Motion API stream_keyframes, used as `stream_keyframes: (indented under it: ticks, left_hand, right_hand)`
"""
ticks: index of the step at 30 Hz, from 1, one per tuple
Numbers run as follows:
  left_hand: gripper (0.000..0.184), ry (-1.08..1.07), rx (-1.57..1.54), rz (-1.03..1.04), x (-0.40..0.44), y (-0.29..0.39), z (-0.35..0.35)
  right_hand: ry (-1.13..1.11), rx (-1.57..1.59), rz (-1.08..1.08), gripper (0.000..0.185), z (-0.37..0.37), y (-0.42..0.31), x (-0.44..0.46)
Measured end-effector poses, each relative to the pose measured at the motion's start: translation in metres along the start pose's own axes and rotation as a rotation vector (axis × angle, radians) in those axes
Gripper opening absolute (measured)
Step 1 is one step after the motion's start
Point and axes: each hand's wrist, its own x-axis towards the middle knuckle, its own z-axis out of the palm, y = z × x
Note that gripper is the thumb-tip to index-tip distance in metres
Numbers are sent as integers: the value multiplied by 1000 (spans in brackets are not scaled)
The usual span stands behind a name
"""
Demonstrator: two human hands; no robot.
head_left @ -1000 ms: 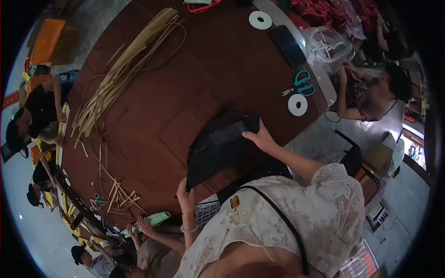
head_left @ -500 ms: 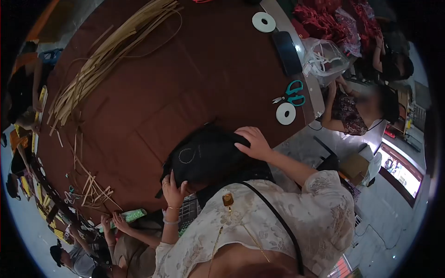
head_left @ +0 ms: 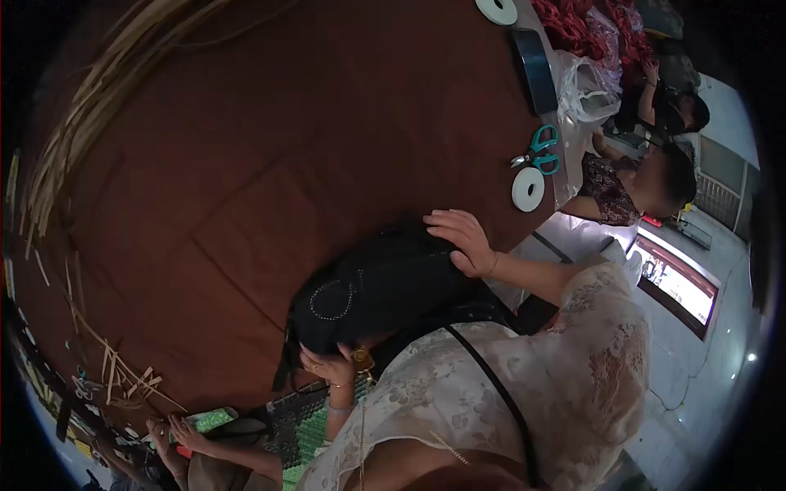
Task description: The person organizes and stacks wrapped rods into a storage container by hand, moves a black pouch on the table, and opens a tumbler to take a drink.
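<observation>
Touches the lower left end of the black cloth (head_left: 389, 274) with the left grip (head_left: 329, 367); cannot tell, with fingers partly hidden, whether closed on it. Has that cloth lying at the near edge of the brown-covered bench (head_left: 344, 123). Lays the right grip (head_left: 465, 241) over its right end, with fingers bent across the top; cannot tell whether clamped. See short strips (head_left: 127, 380) to the left, a white roll (head_left: 519, 188) just beside teal scissors (head_left: 533, 155) to the right, then farther off a black box (head_left: 534, 72) and, at left, long strips (head_left: 90, 98).
</observation>
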Motion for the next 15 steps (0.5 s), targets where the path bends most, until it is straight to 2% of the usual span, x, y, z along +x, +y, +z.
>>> stream_keyframes:
  ticks: [1,3,5,8,15]
  left_hand:
    - [79,0,-10,-10,-5,-7,5]
    - [84,39,42,188,-16,-23,8]
    - [88,98,21,169,-3,-7,2]
    - [83,81,3,-1,4,7,-2]
    - [68,121,-35,40,26,19,-10]
  right_hand:
    - [-10,-10,-1,41,1,1,0]
    - [7,-26,-9,42,3,1,0]
    - [10,-39,-21,42,3,-1,0]
    - [29,-60,-50,42,6,1,1]
    - [110,-32,-63,39,5,-5,4]
